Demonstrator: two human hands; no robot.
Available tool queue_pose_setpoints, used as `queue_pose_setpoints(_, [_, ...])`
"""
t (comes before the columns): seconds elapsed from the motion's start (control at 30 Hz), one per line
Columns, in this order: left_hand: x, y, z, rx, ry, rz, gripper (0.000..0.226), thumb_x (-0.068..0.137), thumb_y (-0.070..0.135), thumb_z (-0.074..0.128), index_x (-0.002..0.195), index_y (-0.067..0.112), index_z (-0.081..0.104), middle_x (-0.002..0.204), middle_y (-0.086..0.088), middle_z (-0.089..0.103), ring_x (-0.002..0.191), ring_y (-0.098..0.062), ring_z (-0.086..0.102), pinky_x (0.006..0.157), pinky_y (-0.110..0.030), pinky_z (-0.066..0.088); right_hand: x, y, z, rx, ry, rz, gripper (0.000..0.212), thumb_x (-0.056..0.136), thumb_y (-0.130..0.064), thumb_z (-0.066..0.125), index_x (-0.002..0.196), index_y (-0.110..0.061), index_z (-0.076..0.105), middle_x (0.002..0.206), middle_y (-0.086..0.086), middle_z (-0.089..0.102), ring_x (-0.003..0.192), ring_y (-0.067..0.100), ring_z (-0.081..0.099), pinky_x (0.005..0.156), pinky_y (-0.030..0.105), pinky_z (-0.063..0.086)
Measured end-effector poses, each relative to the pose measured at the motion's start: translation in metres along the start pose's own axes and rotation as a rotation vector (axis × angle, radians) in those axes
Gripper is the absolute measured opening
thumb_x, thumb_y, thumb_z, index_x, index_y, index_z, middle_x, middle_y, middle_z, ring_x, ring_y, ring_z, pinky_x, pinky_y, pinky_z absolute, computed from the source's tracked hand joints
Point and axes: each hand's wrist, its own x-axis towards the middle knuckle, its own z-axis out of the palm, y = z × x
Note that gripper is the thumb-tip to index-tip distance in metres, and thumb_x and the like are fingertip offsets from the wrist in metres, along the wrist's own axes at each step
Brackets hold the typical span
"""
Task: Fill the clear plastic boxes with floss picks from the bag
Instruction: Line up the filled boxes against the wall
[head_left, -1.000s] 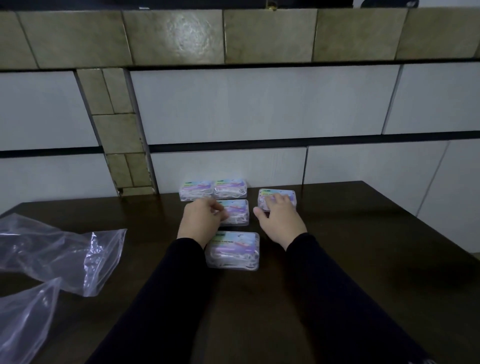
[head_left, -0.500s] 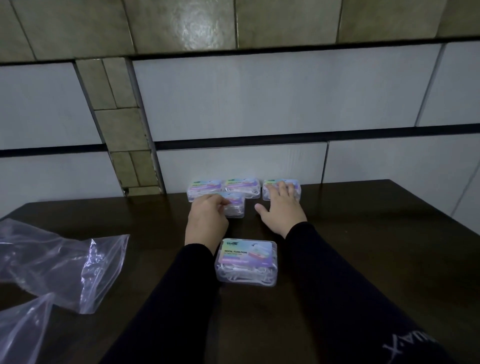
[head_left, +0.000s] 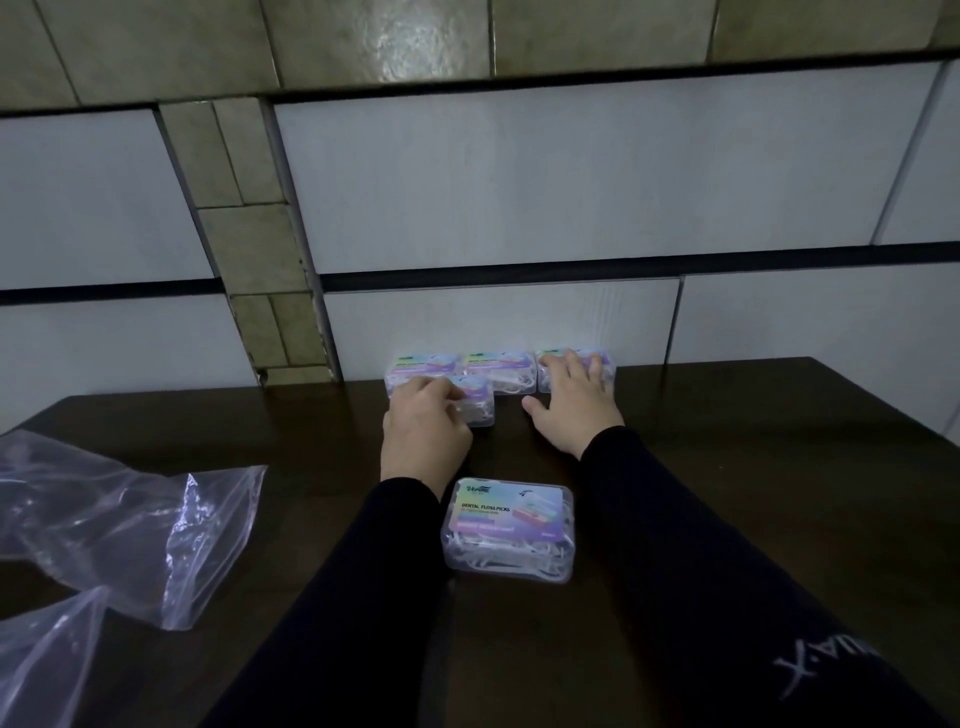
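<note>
Several clear plastic boxes with pastel labels, all closed and holding white floss picks, stand on the dark table (head_left: 753, 493). Three line the wall: a left box (head_left: 421, 364), a middle box (head_left: 501, 366) and a right box (head_left: 576, 364). My right hand (head_left: 571, 402) rests flat on the right box, fingers spread. My left hand (head_left: 423, 423) has curled fingers gripping a fourth box (head_left: 475, 405) just in front of the row. A fifth box (head_left: 509, 527) sits nearer me between my forearms. An empty clear plastic bag (head_left: 156, 525) lies at the left.
A tiled wall (head_left: 519, 208) rises directly behind the row of boxes. A second piece of clear plastic (head_left: 41, 654) lies at the lower left edge. The table's right edge slants down at the far right.
My right hand pushed its box back against the wall, in line with the other two. My left hand moved its box a little farther back. The view tilted down.
</note>
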Motion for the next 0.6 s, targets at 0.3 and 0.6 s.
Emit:
queue_pose_setpoints(0.3, [-0.028,0.004,-0.026,-0.245,0.0,-0.039,0.019,0.093,0.015,0.056,0.096,0.033,0.061,0.1,0.016,0.058,0.105,-0.006,0.05,0.089,-0.023,0.042,-0.044,-0.006,-0.019,0.026,0.111,-0.072,0.045,0.099,-0.03,0.043,0.143,-0.023,0.039,0.153,0.003,0.031,0.144,0.024,0.02,0.115,0.051,0.021])
queue_pose_setpoints(0.6, [-0.071,0.004,-0.058,-0.394,-0.15,0.029,0.004,0.085,0.032,0.067,0.083,0.028,0.067,0.083,0.01,0.061,0.079,-0.003,0.056,0.069,-0.019,0.043,-0.105,-0.011,-0.032,0.412,0.19,-0.059,0.028,0.1,-0.031,0.045,0.118,-0.018,0.064,0.115,-0.003,0.063,0.103,0.01,0.056,0.092,0.028,0.046])
